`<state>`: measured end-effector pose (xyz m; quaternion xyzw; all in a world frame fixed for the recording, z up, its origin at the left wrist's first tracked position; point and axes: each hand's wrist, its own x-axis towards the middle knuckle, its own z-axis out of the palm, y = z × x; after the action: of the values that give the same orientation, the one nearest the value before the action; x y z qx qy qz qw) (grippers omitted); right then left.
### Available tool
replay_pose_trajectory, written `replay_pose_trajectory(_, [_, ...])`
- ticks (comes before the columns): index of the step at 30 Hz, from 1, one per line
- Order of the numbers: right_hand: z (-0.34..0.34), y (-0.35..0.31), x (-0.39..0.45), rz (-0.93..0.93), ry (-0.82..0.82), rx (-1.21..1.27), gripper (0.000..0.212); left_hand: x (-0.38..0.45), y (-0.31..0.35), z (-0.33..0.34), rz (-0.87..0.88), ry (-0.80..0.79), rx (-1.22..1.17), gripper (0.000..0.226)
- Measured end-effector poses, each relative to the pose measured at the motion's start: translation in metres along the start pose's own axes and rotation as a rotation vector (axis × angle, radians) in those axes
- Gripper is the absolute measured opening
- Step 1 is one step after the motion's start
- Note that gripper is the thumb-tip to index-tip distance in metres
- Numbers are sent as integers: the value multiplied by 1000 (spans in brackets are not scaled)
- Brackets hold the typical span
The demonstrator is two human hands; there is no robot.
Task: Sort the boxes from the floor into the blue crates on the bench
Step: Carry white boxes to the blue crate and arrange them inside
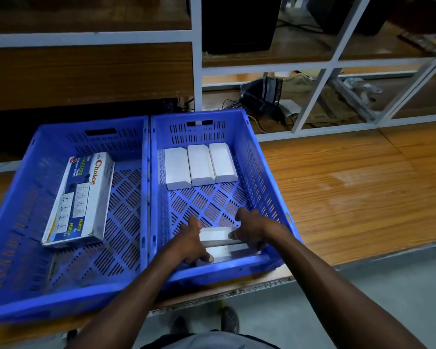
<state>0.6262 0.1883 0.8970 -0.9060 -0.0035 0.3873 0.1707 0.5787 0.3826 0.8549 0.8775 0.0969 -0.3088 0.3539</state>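
Two blue crates stand side by side on the wooden bench. The left crate (35, 157) holds one long printed box (81, 200) lying lengthwise. In the right crate (257, 172), three plain white boxes (199, 165) lie in a row against the far wall. At that crate's near wall, both my hands hold small white boxes (218, 236). My left hand (189, 241) grips their left end and my right hand (252, 230) grips their right end. How many boxes I hold is partly hidden.
The wooden bench (350, 192) stretches bare to the right of the crates. Behind it a white metal frame (196, 59) fences shelves with dark cases, cables and cloth. Grey floor and my shoes (228, 319) show below the bench edge.
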Motion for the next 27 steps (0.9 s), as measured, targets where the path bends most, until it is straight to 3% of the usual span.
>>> replay_pose_trajectory(8, [-15, -2, -17, -81, 38, 131, 44, -30, 11, -26, 136, 99, 24, 84])
replay_pose_trajectory(13, [-31, -4, -26, -111, 79, 352, 31, -40, 9, -40, 258, 226, 45, 87])
replay_pose_trajectory(19, [-55, 1, -43, -245, 102, 431, 40, -43, 8, -67, 348, 328, -39, 71])
replay_pose_trajectory(24, [-54, 5, -44, -398, 51, 316, 50, -47, 17, -84, 447, 394, -305, 69])
replay_pose_trajectory(27, [-44, 0, -42, -486, 95, 340, 44, -44, 28, -87, 466, 428, -543, 68])
